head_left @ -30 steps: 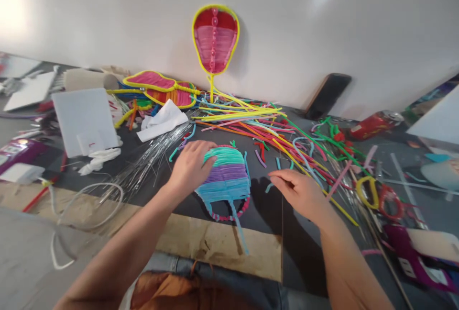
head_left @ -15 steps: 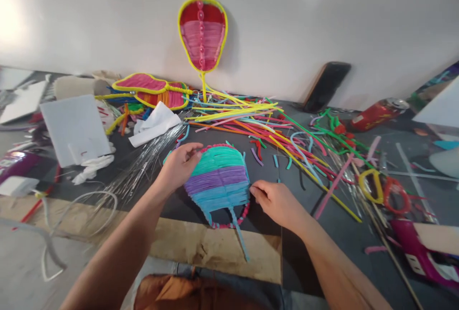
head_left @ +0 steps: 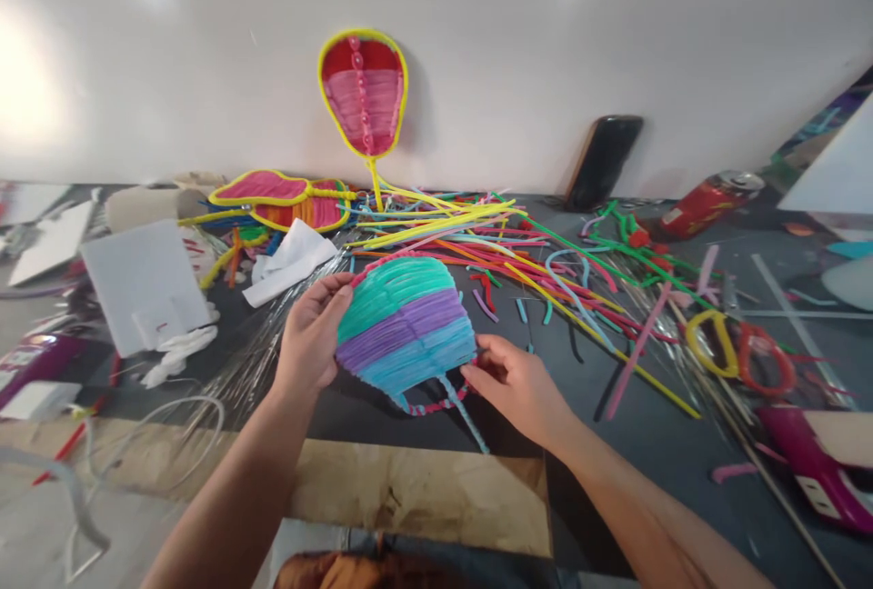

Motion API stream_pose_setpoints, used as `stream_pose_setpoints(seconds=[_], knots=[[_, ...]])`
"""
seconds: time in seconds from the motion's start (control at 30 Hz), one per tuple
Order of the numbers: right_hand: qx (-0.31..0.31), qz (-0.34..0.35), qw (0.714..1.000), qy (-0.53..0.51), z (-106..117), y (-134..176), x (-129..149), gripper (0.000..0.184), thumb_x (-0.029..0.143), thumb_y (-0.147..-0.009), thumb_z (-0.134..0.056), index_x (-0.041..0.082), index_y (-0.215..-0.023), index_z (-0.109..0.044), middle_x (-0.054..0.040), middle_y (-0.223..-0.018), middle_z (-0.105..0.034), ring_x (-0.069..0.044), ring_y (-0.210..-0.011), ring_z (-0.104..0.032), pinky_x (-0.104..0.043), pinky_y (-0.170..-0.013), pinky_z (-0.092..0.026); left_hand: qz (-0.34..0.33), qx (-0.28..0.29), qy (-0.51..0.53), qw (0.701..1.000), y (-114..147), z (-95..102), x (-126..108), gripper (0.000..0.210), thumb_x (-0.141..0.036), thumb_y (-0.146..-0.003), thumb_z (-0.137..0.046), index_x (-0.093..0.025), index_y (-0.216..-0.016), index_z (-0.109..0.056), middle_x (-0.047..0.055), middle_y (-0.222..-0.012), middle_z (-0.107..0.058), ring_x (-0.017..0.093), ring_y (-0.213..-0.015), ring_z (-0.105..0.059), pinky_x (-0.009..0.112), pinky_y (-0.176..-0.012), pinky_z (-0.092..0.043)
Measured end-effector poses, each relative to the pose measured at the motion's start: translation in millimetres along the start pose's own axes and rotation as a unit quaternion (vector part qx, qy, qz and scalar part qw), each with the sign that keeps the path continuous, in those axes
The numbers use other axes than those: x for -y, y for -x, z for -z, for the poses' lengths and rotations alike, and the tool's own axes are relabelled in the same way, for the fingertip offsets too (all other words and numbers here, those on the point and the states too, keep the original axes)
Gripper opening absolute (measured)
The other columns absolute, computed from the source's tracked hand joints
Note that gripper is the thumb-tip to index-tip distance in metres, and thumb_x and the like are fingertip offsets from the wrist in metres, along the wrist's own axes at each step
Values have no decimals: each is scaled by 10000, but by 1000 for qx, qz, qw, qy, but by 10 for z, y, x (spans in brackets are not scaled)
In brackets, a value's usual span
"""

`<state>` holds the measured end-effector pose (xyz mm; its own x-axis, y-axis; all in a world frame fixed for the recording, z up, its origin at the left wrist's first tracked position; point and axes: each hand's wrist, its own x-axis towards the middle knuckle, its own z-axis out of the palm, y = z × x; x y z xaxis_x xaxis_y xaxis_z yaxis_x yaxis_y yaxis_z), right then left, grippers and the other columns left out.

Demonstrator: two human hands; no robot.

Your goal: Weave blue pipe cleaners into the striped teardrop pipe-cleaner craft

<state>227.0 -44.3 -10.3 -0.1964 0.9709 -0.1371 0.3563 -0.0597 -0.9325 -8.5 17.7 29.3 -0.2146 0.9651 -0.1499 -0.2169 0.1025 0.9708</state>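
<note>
Between my hands is a rounded pipe-cleaner panel [head_left: 409, 325], banded green, purple and blue inside a pink twisted rim. Its lower part is an unfilled loop, and a loose blue pipe-cleaner end hangs from it toward me. My left hand [head_left: 315, 325] pinches the upper left rim, thumb on top. At the lower right edge, the thumb and fingers of my right hand [head_left: 508, 380] close on the rim. The panel looks slightly raised and tilted above the dark table [head_left: 587, 444].
Behind lie many loose pipe cleaners [head_left: 436, 221]. A pink-and-red pipe-cleaner piece with yellow edging [head_left: 365, 94] stands against the wall. To the right are a phone [head_left: 604, 162], a red can [head_left: 713, 205], scissors [head_left: 713, 345] and a magenta tool [head_left: 811, 471]. White paper [head_left: 146, 284] stands left.
My left hand has taken hold of the panel's left rim, and the panel has been lifted and tilted. My right fingers have closed on its right edge. The camera view has shifted slightly.
</note>
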Motion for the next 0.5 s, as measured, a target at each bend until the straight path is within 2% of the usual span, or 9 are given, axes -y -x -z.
stream_pose_setpoints(seconds=[0.13, 0.27, 0.4, 0.5], knots=[[-42, -7, 999, 23, 29, -21, -39, 290, 310, -835, -532, 221, -1103, -599, 13, -707, -668, -138, -610, -613, -239, -598, -490, 19, 89, 56, 994, 112, -30, -10, 428, -314, -684, -741, -183, -1075, -625, 64, -939, -692, 198, -784, -651, 277, -658, -528], [-52, -22, 998, 11, 41, -29, -87, 322, 296, -832, -522, 234, -1141, -591, 8, -726, -688, -149, -622, -640, -246, -597, -513, 28, 176, 57, 982, 251, -53, 33, 651, -256, -657, -772, -237, -1257, -521, 91, -1120, -664, 289, -994, -633, 387, -821, -531], [-32, -33, 998, -38, 52, -30, -67, 291, 295, -852, -491, 224, -1117, -591, -2, -765, -686, -139, -594, -635, -251, -577, -523, 29, 196, 58, 978, 309, -78, 85, 699, -293, -682, -764, -231, -1311, -467, 117, -1185, -635, 309, -1066, -601, 427, -885, -511], [16, -36, 990, -134, 76, -38, -10, 213, 354, -866, -502, 193, -946, -615, -6, -748, -654, -122, -585, -624, -241, -564, -525, 43, 181, 51, 981, 290, -75, 94, 652, -326, -708, -743, -231, -1296, -481, 117, -1171, -644, 308, -1055, -608, 427, -858, -528]])
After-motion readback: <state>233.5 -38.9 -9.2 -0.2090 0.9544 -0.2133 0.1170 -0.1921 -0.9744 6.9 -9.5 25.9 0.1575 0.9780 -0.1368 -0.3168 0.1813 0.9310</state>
